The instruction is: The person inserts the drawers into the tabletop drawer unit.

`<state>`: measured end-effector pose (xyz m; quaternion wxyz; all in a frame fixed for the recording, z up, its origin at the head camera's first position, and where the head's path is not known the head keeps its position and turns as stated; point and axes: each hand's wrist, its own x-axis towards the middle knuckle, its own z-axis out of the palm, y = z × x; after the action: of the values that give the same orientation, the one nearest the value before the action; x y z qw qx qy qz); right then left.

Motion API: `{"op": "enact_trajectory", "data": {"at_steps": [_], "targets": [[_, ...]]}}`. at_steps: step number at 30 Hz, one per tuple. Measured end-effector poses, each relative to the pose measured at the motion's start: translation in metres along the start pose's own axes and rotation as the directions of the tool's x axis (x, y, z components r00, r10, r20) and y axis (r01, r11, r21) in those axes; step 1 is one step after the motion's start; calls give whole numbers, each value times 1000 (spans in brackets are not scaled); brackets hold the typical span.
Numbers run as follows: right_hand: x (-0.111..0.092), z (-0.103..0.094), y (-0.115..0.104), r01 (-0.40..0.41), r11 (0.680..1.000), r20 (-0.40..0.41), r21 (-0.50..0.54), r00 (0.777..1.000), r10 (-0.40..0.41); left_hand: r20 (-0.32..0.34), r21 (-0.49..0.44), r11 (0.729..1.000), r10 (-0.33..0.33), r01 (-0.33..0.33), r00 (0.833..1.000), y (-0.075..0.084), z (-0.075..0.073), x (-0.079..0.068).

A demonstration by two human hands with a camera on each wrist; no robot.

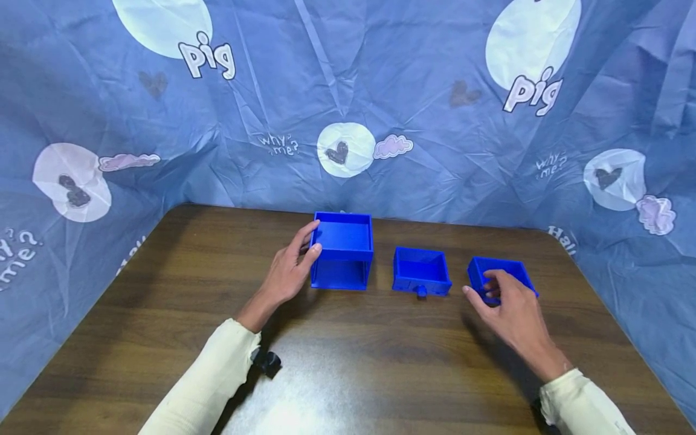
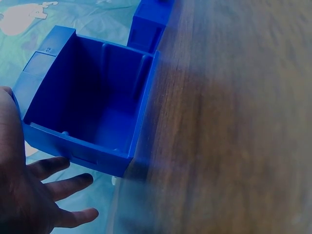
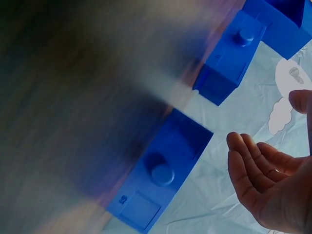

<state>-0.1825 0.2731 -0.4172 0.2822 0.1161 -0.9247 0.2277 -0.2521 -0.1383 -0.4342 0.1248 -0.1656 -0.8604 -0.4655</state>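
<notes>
A blue open-fronted box [image 1: 344, 234] with a shallow tray top stands near the back middle of the table. At its left side is my left hand [image 1: 286, 275], its thumb and a finger against the upper edge. The left wrist view shows the box's hollow front [image 2: 87, 157] and the left fingers [image 2: 68, 187] spread fairly straight. To the box's right sits a small blue drawer [image 1: 421, 285] with a round knob. Over a second blue drawer [image 1: 505, 264] hovers my right hand [image 1: 513, 314], fingers loosely bent around nothing. In the right wrist view that drawer's knobbed front [image 3: 141, 209] lies apart from the fingertips.
All three blue pieces stand in a row on the brown wooden table [image 1: 370, 350]. A blue printed cloth [image 1: 304, 90] hangs behind and along both sides. A dark strap piece [image 1: 267, 362] hangs at the left sleeve's cuff.
</notes>
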Motion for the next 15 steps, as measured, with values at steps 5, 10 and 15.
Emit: {"op": "enact_trajectory", "data": {"at_steps": [5,10,15], "targets": [[0,2,-11,-27,1000,19,10,999,27,7,-3,1000,0,0,1000,-1,0,-1],[-2,6,-22,-121,992,96,30,988,117,17,-11,1000,-16,16,1000,-1,0,-3],[0,10,-29,-246,968,190,46,954,233,11,-22,1000,4,-3,1000,-2,0,-1]]}}
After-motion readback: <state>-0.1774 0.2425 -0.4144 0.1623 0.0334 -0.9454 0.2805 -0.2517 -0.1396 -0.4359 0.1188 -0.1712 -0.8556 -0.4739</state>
